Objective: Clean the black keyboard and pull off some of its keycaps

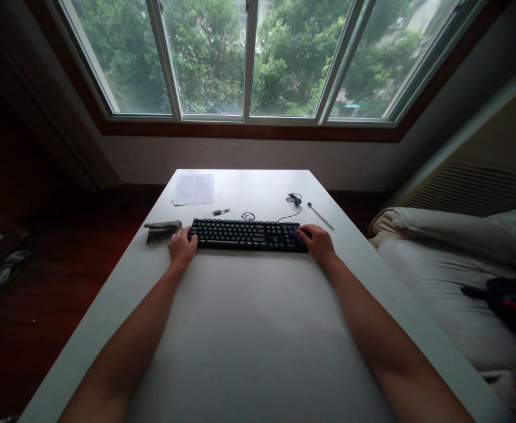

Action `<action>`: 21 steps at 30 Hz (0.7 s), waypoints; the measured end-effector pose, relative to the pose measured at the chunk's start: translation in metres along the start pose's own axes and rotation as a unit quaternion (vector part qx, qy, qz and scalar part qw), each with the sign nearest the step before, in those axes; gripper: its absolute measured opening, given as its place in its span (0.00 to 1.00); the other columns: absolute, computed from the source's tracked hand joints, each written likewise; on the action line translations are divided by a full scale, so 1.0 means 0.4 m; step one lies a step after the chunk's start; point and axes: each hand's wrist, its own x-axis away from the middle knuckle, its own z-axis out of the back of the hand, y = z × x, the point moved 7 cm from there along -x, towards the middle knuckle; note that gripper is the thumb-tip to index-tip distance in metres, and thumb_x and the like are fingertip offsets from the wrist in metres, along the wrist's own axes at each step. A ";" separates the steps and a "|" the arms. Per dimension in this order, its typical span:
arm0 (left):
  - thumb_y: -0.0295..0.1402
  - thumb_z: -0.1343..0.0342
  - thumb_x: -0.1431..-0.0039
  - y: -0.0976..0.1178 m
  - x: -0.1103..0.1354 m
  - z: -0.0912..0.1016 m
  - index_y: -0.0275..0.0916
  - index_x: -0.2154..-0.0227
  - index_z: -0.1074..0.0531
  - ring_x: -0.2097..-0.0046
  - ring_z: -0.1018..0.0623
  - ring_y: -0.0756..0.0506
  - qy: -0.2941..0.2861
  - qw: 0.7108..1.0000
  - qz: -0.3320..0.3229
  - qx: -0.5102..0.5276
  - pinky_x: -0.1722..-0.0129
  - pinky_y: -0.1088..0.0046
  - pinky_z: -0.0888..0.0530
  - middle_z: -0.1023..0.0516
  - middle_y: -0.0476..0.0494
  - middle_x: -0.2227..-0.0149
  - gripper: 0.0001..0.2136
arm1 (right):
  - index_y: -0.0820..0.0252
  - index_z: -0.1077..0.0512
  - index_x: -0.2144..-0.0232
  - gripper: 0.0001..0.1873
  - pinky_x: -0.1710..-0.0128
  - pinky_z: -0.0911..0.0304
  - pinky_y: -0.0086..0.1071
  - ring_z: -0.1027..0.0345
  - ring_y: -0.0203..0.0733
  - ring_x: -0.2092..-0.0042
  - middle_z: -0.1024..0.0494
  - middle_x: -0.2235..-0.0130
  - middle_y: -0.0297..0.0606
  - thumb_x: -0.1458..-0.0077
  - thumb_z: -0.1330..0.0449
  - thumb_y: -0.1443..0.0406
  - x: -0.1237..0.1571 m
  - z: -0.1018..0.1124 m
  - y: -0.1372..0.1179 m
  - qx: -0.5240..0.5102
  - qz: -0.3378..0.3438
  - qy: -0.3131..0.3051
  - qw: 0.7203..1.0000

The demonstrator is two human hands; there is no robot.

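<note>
A black keyboard [231, 235] lies flat across the white table. My left hand [181, 245] is closed on its left end, the thumb over the front corner and the fingers at the side. At the keyboard's right end, my right hand [318, 241] pinches a small soft-looking purple piece [299, 237] against the number pad keys. Whether that piece is cloth, sponge or putty I cannot make out. Just left of my left hand sits a folded grey cloth [163, 230]. The keyboard's black cable [294, 200] is bundled behind its right part.
Behind the keyboard are a printed sheet [193, 189], a small dark tool with wire prongs [221, 211], a clear ring-shaped item [248, 217] and a thin brush-like stick [320, 215]. The table [240, 329] faces a window; a bed [434, 282] stands at the right.
</note>
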 end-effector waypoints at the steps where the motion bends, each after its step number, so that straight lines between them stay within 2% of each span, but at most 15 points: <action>1: 0.39 0.50 0.35 -0.001 0.000 0.000 0.43 0.42 0.28 0.44 0.29 0.34 0.001 1.000 0.000 0.001 0.44 0.56 0.33 0.24 0.38 0.45 0.20 | 0.55 0.22 0.61 0.16 0.54 0.36 0.42 0.28 0.50 0.57 0.20 0.60 0.43 0.36 0.44 0.54 -0.001 0.010 0.021 0.008 -0.015 0.012 1.000; 3: 0.39 0.50 0.35 -0.002 0.000 -0.002 0.43 0.42 0.28 0.44 0.29 0.34 0.001 1.000 0.000 0.001 0.45 0.56 0.33 0.24 0.38 0.45 0.20 | 0.56 0.22 0.62 0.16 0.55 0.36 0.42 0.28 0.50 0.57 0.20 0.60 0.44 0.36 0.45 0.54 0.000 0.023 0.041 0.016 -0.036 0.032 0.999; 5: 0.39 0.50 0.35 -0.003 0.000 -0.003 0.43 0.42 0.28 0.44 0.29 0.34 0.001 1.000 -0.001 0.001 0.45 0.56 0.33 0.24 0.37 0.46 0.20 | 0.57 0.22 0.62 0.16 0.55 0.36 0.42 0.28 0.49 0.58 0.19 0.60 0.44 0.37 0.45 0.54 0.002 0.021 0.024 0.002 -0.042 0.041 0.998; 9: 0.39 0.50 0.35 -0.003 0.000 -0.002 0.43 0.43 0.28 0.45 0.28 0.35 0.006 1.000 -0.001 -0.002 0.45 0.56 0.33 0.23 0.37 0.46 0.20 | 0.55 0.22 0.59 0.15 0.54 0.35 0.40 0.27 0.48 0.56 0.19 0.58 0.41 0.36 0.44 0.55 0.005 -0.025 -0.082 -0.087 -0.006 0.011 0.996; 12: 0.39 0.50 0.35 -0.003 0.000 -0.003 0.43 0.42 0.28 0.44 0.29 0.34 0.002 1.000 0.001 -0.007 0.45 0.56 0.33 0.24 0.37 0.46 0.20 | 0.54 0.21 0.61 0.13 0.50 0.37 0.42 0.28 0.48 0.56 0.19 0.60 0.40 0.37 0.42 0.55 0.006 -0.058 -0.138 -0.062 0.037 -0.027 0.997; 14: 0.40 0.50 0.35 -0.001 0.000 -0.002 0.43 0.42 0.28 0.44 0.29 0.34 0.001 1.000 -0.001 -0.007 0.45 0.56 0.33 0.24 0.37 0.46 0.21 | 0.53 0.21 0.62 0.13 0.50 0.39 0.43 0.28 0.49 0.55 0.19 0.61 0.40 0.37 0.42 0.54 0.004 -0.062 -0.127 -0.014 0.033 -0.030 0.999; 19: 0.40 0.50 0.35 0.001 0.001 0.001 0.44 0.42 0.29 0.44 0.29 0.35 -0.004 1.000 0.002 -0.005 0.44 0.57 0.33 0.24 0.38 0.45 0.21 | 0.55 0.22 0.61 0.17 0.53 0.38 0.43 0.29 0.50 0.57 0.19 0.60 0.44 0.36 0.45 0.53 0.003 -0.022 -0.012 0.038 -0.053 0.024 0.998; 21: 0.40 0.51 0.35 0.001 0.002 0.001 0.44 0.42 0.29 0.44 0.29 0.35 -0.007 1.000 0.005 -0.006 0.44 0.57 0.33 0.24 0.38 0.45 0.21 | 0.56 0.22 0.61 0.18 0.56 0.37 0.41 0.29 0.50 0.59 0.19 0.61 0.44 0.36 0.46 0.52 0.005 -0.011 0.015 0.039 -0.079 0.044 0.995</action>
